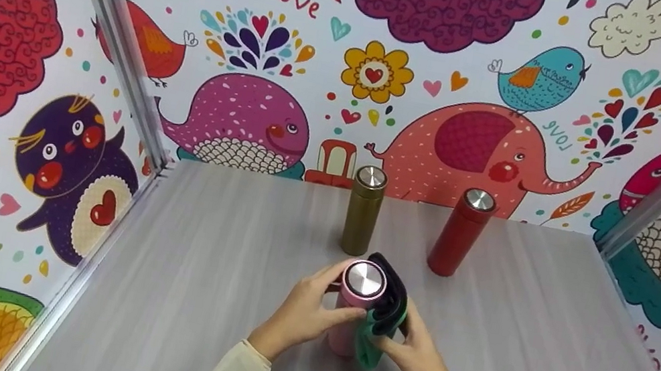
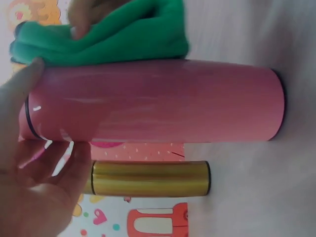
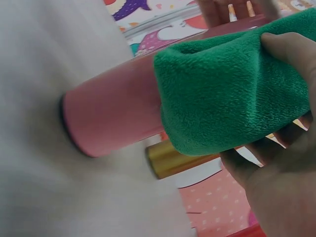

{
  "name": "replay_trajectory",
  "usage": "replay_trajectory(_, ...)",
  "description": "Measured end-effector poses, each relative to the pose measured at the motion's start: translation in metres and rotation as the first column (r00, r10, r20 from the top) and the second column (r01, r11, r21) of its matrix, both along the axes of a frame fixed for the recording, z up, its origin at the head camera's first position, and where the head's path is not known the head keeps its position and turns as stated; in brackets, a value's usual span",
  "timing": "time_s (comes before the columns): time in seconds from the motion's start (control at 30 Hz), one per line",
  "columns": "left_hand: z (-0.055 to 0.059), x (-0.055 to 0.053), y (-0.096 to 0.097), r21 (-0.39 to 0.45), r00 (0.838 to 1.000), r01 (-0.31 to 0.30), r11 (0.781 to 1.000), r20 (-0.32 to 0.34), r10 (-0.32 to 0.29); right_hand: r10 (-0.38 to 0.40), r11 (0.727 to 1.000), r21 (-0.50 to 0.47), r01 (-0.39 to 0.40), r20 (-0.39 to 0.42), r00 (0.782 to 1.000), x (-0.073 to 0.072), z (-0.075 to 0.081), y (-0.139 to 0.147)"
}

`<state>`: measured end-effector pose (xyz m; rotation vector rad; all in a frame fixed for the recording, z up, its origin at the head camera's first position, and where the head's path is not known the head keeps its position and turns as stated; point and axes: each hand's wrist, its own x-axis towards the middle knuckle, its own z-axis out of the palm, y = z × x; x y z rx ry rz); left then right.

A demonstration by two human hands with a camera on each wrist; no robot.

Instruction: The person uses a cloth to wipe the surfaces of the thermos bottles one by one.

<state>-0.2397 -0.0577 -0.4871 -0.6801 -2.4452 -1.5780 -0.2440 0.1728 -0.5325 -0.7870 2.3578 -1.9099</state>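
A pink thermos flask (image 1: 342, 337) with a shiny silver lid top stands upright on the table. My left hand (image 1: 304, 309) grips it near the top, thumb in front and fingers on the far side. In the left wrist view the flask (image 2: 163, 101) shows its full length, with the left hand (image 2: 44, 192) around the lid end. My right hand (image 1: 420, 354) holds a folded green cloth (image 3: 212, 94) with a dark side against the flask's right side. The right thumb lies over the cloth and the fingers are behind it, partly hidden.
Behind the pink flask stand a gold thermos flask (image 1: 361, 218) and, to its right, a red thermos flask (image 1: 460, 235). The grey table (image 1: 211, 246) is bounded by walls with cartoon animals, and metal posts (image 1: 119, 33) rise at its corners.
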Motion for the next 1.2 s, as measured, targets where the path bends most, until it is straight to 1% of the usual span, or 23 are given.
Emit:
replay_trajectory(0.1, -0.005, 0.002, 0.0, 0.012, 1.0, -0.005, 1.0, -0.005, 0.005, -0.008, 1.0, 0.028, 0.006, 0.077, 0.997, 0.0, -0.013, -0.001)
replay_trajectory(0.2, -0.006, 0.001, 0.002, 0.021, 1.0, -0.013, 1.0, -0.022, 0.013, -0.007, 0.999, 0.042, 0.002, 0.115, 0.993, -0.003, -0.025, 0.0)
replay_trajectory(0.33, -0.008, 0.0, 0.0, 0.018, 1.0, -0.017, 1.0, -0.01, 0.017, 0.003, 0.997, 0.07, -0.016, 0.186, 0.983, -0.007, -0.045, 0.001)
replay_trajectory(0.43, -0.011, 0.001, -0.001, 0.019, 1.0, -0.013, 1.0, 0.008, 0.013, 0.006, 0.995, 0.092, -0.026, 0.209, 0.978, -0.008, -0.054, 0.002)
replay_trajectory(0.5, -0.012, 0.001, -0.001, 0.02, 1.0, -0.008, 1.0, 0.017, 0.007, 0.009, 0.997, 0.077, -0.025, 0.207, 0.978, -0.008, -0.055, 0.002)
replay_trajectory(0.57, -0.012, 0.001, -0.001, 0.031, 1.0, -0.001, 1.0, 0.024, 0.0, -0.006, 0.998, 0.065, -0.008, 0.212, 0.977, -0.007, -0.051, 0.002)
replay_trajectory(0.7, -0.014, 0.0, -0.003, 0.089, 0.998, 0.004, 0.996, 0.056, -0.009, -0.016, 1.0, 0.029, 0.011, 0.191, 0.982, -0.006, -0.04, 0.001)
replay_trajectory(0.8, -0.015, -0.001, -0.004, 0.135, 0.997, 0.012, 0.991, 0.077, -0.022, -0.007, 1.0, 0.005, 0.006, 0.106, 0.994, -0.009, -0.027, 0.001)
replay_trajectory(0.9, -0.016, -0.002, -0.006, 0.149, 0.996, 0.031, 0.988, 0.076, -0.043, 0.014, 0.999, -0.033, -0.013, 0.024, 1.0, -0.011, -0.01, 0.0)
replay_trajectory(0.97, -0.016, -0.003, -0.008, 0.14, 0.997, 0.036, 0.989, 0.065, -0.046, 0.024, 0.998, -0.051, -0.025, -0.014, 1.0, -0.012, 0.002, 0.001)
replay_trajectory(1.07, -0.015, -0.003, -0.011, 0.09, 0.998, 0.027, 0.996, 0.047, -0.031, 0.032, 0.997, -0.061, -0.035, -0.046, 0.998, -0.012, 0.018, 0.001)
replay_trajectory(1.2, -0.01, -0.004, -0.015, 0.022, 0.999, 0.035, 0.999, 0.019, -0.036, 0.029, 0.997, -0.068, -0.036, -0.092, 0.995, -0.009, 0.036, 0.002)
